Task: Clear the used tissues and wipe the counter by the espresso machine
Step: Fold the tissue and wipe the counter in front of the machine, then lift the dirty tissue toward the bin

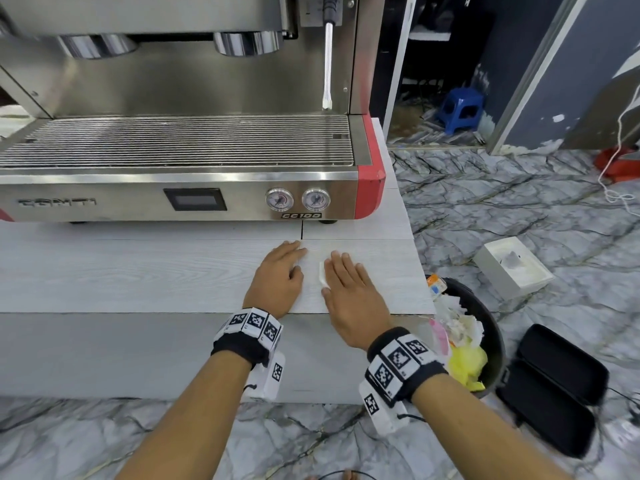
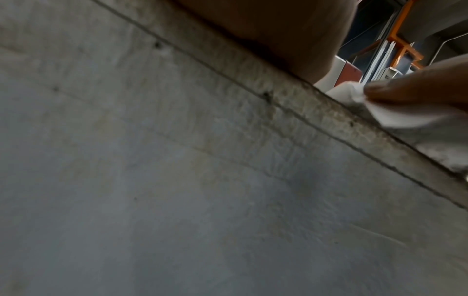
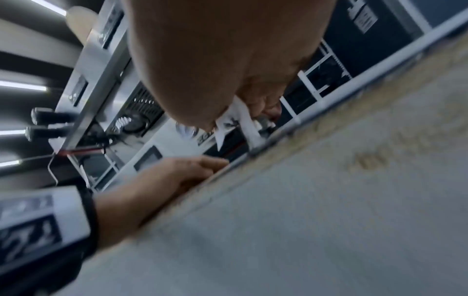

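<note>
My right hand (image 1: 349,285) lies flat, fingers straight, pressing a white tissue (image 1: 322,275) onto the pale wood-grain counter (image 1: 138,268) in front of the espresso machine (image 1: 173,133). Only the tissue's left edge shows beside the palm in the head view. The right wrist view shows the tissue (image 3: 243,122) bunched under my right hand (image 3: 228,60). My left hand (image 1: 280,271) rests flat on the counter just left of it, holding nothing. In the left wrist view the tissue (image 2: 395,114) sits under a right-hand finger at the counter's edge (image 2: 303,104).
A black bin (image 1: 491,327) full of crumpled tissues and wrappers stands on the floor at the counter's right end. Beyond it lie a white tissue box (image 1: 512,268) and black cases (image 1: 557,386). The counter's right edge is close to my right hand.
</note>
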Action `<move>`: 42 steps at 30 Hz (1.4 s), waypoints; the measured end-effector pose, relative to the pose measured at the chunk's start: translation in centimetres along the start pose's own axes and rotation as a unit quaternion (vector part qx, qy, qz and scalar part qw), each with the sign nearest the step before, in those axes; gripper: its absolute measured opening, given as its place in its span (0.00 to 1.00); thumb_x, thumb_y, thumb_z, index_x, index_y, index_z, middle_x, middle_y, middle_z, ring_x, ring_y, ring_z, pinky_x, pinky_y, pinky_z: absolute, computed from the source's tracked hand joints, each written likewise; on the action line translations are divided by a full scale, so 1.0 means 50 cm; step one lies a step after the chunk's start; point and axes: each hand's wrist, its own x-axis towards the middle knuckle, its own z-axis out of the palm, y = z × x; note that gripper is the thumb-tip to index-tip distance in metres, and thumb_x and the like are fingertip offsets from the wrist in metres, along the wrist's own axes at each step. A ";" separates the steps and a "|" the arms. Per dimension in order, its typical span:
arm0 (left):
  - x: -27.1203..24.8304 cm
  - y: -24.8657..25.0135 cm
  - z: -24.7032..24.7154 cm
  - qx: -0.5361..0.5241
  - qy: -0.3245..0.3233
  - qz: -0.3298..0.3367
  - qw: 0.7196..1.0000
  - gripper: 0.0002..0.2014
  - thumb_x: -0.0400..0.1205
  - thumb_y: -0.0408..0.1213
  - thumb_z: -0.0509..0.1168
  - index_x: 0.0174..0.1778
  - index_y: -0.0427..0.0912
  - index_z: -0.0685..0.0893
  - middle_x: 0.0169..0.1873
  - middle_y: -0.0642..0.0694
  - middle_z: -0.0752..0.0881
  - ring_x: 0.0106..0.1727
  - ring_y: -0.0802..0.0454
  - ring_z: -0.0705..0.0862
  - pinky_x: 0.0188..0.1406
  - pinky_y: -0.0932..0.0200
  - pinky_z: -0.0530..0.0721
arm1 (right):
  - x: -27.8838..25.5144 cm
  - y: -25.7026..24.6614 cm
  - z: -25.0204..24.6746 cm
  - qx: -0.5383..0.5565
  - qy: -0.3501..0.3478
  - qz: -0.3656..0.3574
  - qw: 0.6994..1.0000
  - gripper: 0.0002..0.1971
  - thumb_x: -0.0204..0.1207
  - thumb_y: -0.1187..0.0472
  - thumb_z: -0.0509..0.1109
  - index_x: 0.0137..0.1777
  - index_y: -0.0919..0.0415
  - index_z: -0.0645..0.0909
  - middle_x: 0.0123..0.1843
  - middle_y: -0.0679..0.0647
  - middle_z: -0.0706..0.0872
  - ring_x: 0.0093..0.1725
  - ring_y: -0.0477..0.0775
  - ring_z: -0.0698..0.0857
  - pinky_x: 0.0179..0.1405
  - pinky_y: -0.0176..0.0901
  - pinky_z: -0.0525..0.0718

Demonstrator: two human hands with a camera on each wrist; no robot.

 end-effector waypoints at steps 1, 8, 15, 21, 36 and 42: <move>0.000 -0.001 0.000 -0.001 0.002 0.000 1.000 0.21 0.82 0.32 0.57 0.71 0.45 0.78 0.75 0.51 0.73 0.79 0.55 0.65 0.79 0.61 0.58 | -0.001 0.001 0.004 -0.015 0.001 0.008 1.000 0.32 0.82 0.50 0.38 0.81 0.67 0.58 0.84 0.63 0.59 0.83 0.63 0.57 0.82 0.61 0.55; 0.001 -0.005 0.001 -0.022 -0.002 -0.002 1.000 0.20 0.82 0.33 0.56 0.71 0.45 0.78 0.75 0.51 0.73 0.79 0.55 0.65 0.80 0.59 0.59 | -0.016 0.077 -0.010 -0.069 0.023 0.054 0.996 0.31 0.82 0.49 0.42 0.79 0.67 0.64 0.82 0.62 0.65 0.81 0.63 0.63 0.79 0.62 0.55; -0.003 -0.002 0.001 -0.018 -0.008 0.000 1.000 0.21 0.83 0.34 0.56 0.73 0.45 0.75 0.77 0.50 0.71 0.80 0.55 0.62 0.78 0.65 0.54 | -0.054 0.176 -0.044 -0.084 0.024 0.116 0.989 0.38 0.77 0.44 0.30 0.83 0.62 0.52 0.86 0.58 0.51 0.85 0.58 0.49 0.81 0.58 0.45; -0.005 0.012 -0.004 -0.017 -0.008 0.017 1.000 0.20 0.81 0.32 0.59 0.70 0.41 0.77 0.75 0.47 0.73 0.79 0.50 0.65 0.76 0.65 0.54 | -0.076 0.216 -0.057 0.011 0.035 0.165 0.986 0.26 0.87 0.55 0.45 0.83 0.63 0.52 0.85 0.60 0.53 0.85 0.57 0.50 0.84 0.52 0.45; -0.001 0.255 0.058 -0.303 -0.153 -0.020 0.940 0.11 0.80 0.42 0.64 0.57 0.46 0.84 0.47 0.44 0.89 0.45 0.49 0.88 0.56 0.48 0.86 | -0.098 0.178 -0.097 0.126 0.168 0.106 0.972 0.24 0.86 0.55 0.50 0.79 0.65 0.64 0.79 0.64 0.68 0.80 0.58 0.66 0.78 0.43 0.63; 0.018 0.322 0.113 -0.399 -0.172 -0.073 0.898 0.14 0.76 0.51 0.65 0.46 0.44 0.87 0.39 0.47 0.88 0.43 0.48 0.88 0.58 0.42 0.85 | -0.110 0.216 -0.101 0.127 0.157 0.054 0.978 0.28 0.83 0.48 0.44 0.79 0.61 0.64 0.80 0.59 0.67 0.80 0.53 0.67 0.76 0.36 0.64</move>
